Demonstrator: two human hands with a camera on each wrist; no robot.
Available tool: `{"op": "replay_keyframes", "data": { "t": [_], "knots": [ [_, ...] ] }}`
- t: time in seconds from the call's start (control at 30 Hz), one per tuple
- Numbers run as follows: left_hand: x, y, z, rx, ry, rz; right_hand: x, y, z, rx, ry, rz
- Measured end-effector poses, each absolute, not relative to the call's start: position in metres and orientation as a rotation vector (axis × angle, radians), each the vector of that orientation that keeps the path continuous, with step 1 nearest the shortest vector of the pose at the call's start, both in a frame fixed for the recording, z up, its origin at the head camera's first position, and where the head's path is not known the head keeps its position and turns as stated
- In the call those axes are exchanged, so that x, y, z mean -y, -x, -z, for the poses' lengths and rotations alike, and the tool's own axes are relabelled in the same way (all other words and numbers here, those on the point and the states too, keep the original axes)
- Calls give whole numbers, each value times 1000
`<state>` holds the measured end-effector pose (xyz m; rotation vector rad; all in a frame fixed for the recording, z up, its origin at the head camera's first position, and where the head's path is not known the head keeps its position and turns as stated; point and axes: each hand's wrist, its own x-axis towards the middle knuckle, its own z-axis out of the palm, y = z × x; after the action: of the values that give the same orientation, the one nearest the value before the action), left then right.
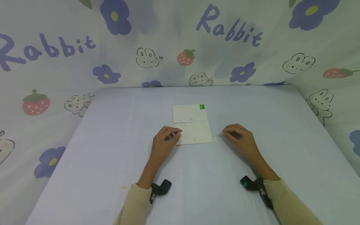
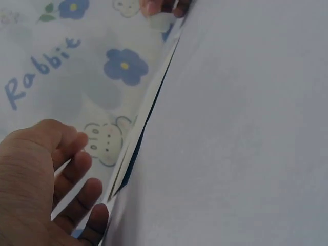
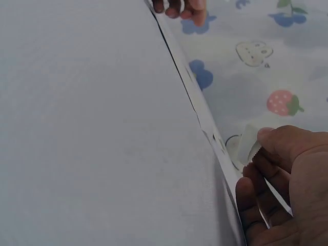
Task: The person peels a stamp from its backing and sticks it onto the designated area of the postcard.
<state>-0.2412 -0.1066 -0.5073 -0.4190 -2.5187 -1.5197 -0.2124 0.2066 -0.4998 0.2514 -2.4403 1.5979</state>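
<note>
Two white cards lie flat in the middle of the table, the far card bearing a green stamp at its upper right. The near card meets it edge to edge. At the near card's left edge is my left hand, fingers loosely bent and nothing between them; whether a fingertip touches the card I cannot tell. To the right of the cards, apart from them, my right hand pinches a short piece of clear tape with a serrated edge between thumb and fingers.
A white cloth covers the table. Behind and beside it hangs a curtain printed with rabbits, strawberries and blue flowers. A black wrist camera sits on the left wrist, and another on the right wrist.
</note>
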Motion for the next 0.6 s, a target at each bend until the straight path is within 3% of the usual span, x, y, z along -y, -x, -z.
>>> {"op": "replay_keyframes", "data": {
  "t": [0.2,0.6],
  "knots": [
    [97,228,505,2493,508,1567,-196,197,480,2451,-237,-1674],
    [70,203,503,2434,593,1781,-187,183,479,2404,-294,-1782]
  ]
}}
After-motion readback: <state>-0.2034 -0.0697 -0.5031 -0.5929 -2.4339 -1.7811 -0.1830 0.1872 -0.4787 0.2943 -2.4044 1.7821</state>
